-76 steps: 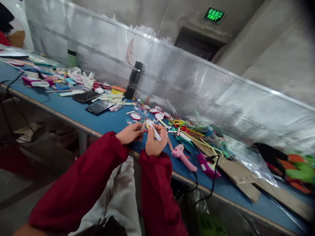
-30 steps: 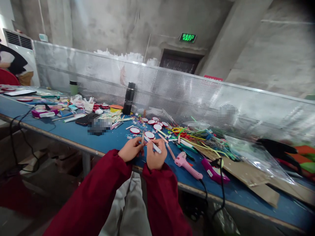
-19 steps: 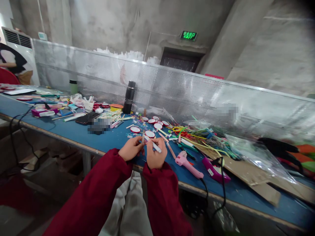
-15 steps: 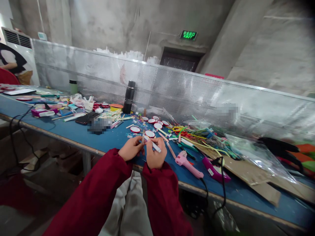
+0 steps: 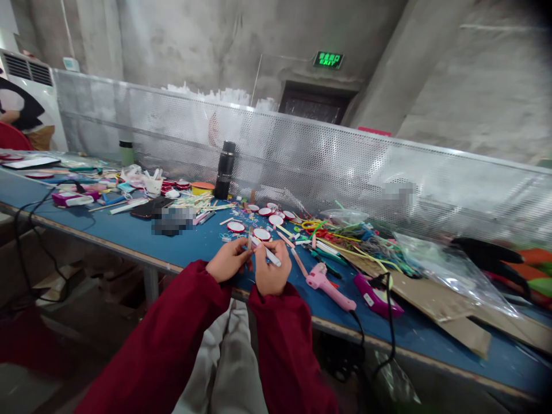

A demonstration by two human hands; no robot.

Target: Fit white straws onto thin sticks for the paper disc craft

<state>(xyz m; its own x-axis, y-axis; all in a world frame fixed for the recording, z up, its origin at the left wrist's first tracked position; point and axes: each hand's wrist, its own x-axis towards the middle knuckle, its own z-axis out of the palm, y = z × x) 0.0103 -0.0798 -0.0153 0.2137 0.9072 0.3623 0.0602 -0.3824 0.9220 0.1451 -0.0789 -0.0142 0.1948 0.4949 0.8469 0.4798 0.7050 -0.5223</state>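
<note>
At the table's front edge my right hand (image 5: 272, 271) is closed around a white marker pen (image 5: 271, 256), which slants with one end toward the stick. My left hand (image 5: 227, 260) pinches a thin brown wooden stick (image 5: 250, 234), held upright just left of the pen. The two hands are close together, and the fingertips partly hide where pen and stick meet. Behind them lie round white discs with red rims, the nearest disc (image 5: 261, 234) just beyond my fingers. To the right of my right hand rests a pink glue gun (image 5: 323, 282).
A purple box (image 5: 378, 294) with a black cable lies right of the glue gun. Coloured cords (image 5: 366, 238) and cardboard (image 5: 440, 305) spread farther right. A black bottle (image 5: 225, 172) stands before the perforated metal screen (image 5: 302, 155). A phone (image 5: 150, 207) lies left. Another person (image 5: 26, 109) is far left.
The view has shifted very slightly. Both hands keep the same hold on the pen and the stick, with no other visible movement.
</note>
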